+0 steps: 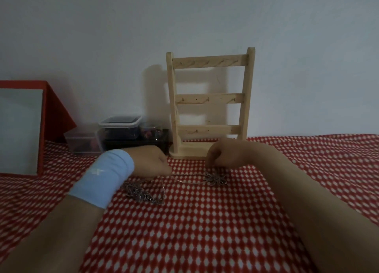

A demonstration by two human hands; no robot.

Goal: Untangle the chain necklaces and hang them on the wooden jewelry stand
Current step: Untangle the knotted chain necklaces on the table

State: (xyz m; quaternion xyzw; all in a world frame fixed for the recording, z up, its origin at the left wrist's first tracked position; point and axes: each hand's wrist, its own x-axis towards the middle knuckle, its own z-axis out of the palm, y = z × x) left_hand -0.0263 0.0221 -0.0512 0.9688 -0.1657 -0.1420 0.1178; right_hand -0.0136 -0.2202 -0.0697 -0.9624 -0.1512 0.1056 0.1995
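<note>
both forearms run off the bottom edge. left hand and right hand tuck their fingertips under, so can't tell if either actually pinches the chain necklaces, just a blurry clump tbh. red box cut off at left, tubs too dark inside.

1. Overall dim. Cool grey cast on the wall, darker toward the upper corners.
2. Light arrives from the front right: the wooden jewelry stand throws a soft-edged shadow leftward onto the wall.
3. Whole frame soft. Hooks on the stand's rails are smeared, and the chain necklaces read as a grey blur with no single links resolvable.
4. Wide-angle stretch at the lower corners: left forearm and right forearm swell, and the checks of the red cloth elongate and bend.
5. Plastic boxes sit in shade, contents murky.
</note>
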